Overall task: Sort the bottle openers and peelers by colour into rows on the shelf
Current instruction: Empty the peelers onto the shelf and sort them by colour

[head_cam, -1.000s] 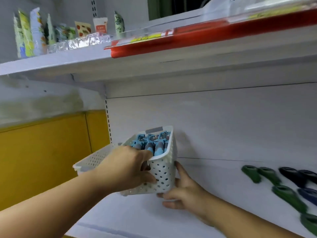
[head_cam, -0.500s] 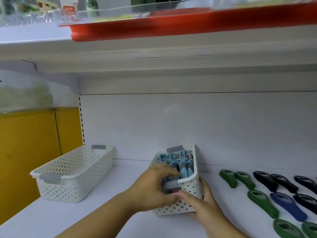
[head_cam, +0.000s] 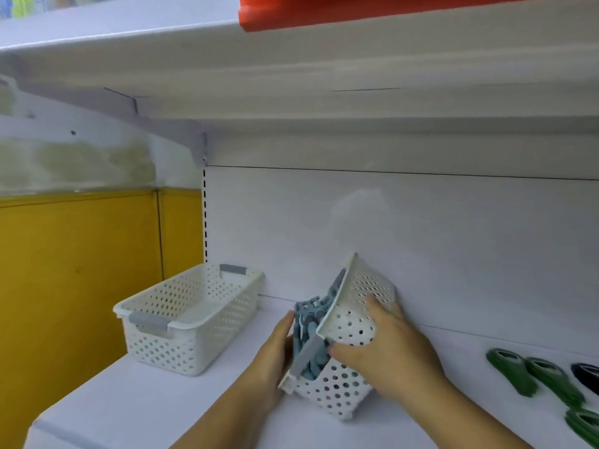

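Note:
A white perforated basket (head_cam: pixel 353 380) lies tipped onto its side on the white shelf (head_cam: pixel 136 413), its mouth facing left. Several light-blue peelers (head_cam: pixel 309 322) show at the opening. My right hand (head_cam: pixel 385 348) grips the basket's upturned wall, thumb at the rim. My left hand (head_cam: pixel 272 358) rests against the open mouth by the grey handle, its fingers hidden behind the rim. Green bottle openers (head_cam: pixel 515 372) lie in a row at the right, and a dark one (head_cam: pixel 586 374) sits at the frame edge.
A second white perforated basket (head_cam: pixel 191 315) with grey handles stands upright at the back left of the shelf. An upper shelf with a red edge strip (head_cam: pixel 389 11) hangs overhead. A yellow wall panel (head_cam: pixel 81 270) lies beyond the shelf's left end.
The basket of blue peelers came down onto the shelf beside the other basket and has been tipped on its side toward the left. My right hand moved from under it to its upper wall.

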